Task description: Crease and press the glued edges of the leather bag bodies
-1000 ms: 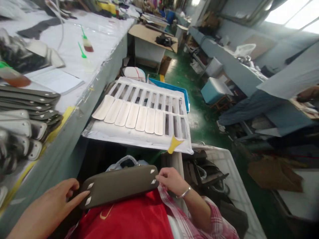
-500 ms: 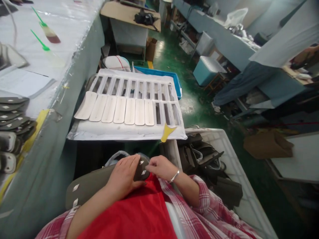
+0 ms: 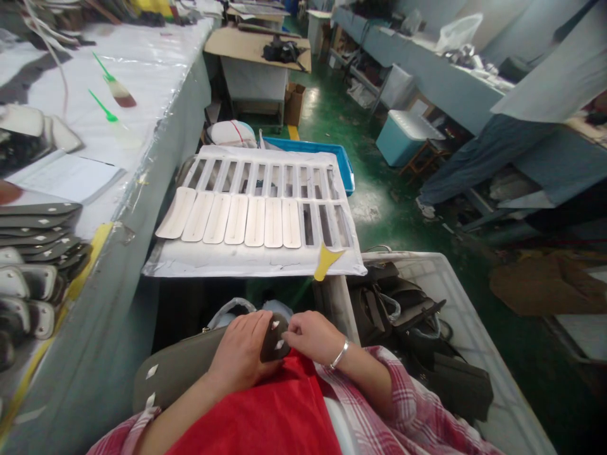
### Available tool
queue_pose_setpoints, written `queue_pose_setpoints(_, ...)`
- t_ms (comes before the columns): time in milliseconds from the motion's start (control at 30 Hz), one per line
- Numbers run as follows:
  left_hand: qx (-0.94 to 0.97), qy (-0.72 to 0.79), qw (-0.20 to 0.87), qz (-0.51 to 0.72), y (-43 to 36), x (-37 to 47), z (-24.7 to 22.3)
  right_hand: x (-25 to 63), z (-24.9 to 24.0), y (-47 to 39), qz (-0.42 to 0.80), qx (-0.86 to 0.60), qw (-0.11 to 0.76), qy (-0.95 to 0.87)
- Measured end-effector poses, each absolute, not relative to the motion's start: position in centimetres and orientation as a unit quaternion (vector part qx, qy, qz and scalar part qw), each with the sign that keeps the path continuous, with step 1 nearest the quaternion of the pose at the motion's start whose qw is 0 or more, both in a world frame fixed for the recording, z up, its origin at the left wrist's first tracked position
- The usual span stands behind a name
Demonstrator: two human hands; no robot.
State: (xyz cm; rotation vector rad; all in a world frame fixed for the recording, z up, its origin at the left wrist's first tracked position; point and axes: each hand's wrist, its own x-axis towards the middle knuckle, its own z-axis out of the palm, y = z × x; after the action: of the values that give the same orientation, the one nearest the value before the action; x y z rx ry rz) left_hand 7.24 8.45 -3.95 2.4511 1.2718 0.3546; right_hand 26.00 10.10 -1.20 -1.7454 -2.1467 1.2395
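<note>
The dark olive piece, an elongated, round-ended part, lies at the lower left to lower centre of the frame, along the upper edge of the red garment. The left hand grasps it near its right end, fingers across the top face, thumb toward the near edge. The right hand has its fingers curled at the lower white tab on that end; whether they pinch it cannot be told. Handling: the piece appears light, moderately stiff along its length and not slippery, with a surface likely to mark under hard pressure. Hold it by the long edges close to an end; treat the tabs as delicate. Count: olive piece, one; white tabs on its visible face, four; cream panels on the white rack at centre, seven; yellow piece on the rack, one; green-tipped bottles on the desk at upper left, two. Dark bags in the bin at lower right overlap and cannot be counted.
</note>
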Motion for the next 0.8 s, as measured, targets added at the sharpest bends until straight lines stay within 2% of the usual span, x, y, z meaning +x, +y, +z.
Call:
queue_pose_setpoints(300,0.862,0.453,0.19,0.129,8.7,7.7,-3.7,25.6,-1.3,10.5,0.39,-0.589,0.039,-0.707)
queue_pose_setpoints(500,0.839,0.483,0.216,0.128,8.5,7.7,-2.7,25.4,-1.9,10.7,0.46,-0.583,0.035,-0.668)
queue_pose_setpoints(600,0.835,0.489,0.218,0.125,8.8,7.8,-3.1,25.1,-3.0,10.8,0.495,-0.581,0.064,-0.642)
queue_pose_setpoints(700,0.847,0.47,0.203,0.141,8.7,7.0,-3.3,24.9,-4.0,10.8,0.504,-0.578,0.083,-0.636)
queue_pose_setpoints(800,0.849,0.462,0.168,0.191,7.6,4.1,-2.1,25.3,-3.9,10.8,0.485,-0.592,0.065,-0.641)
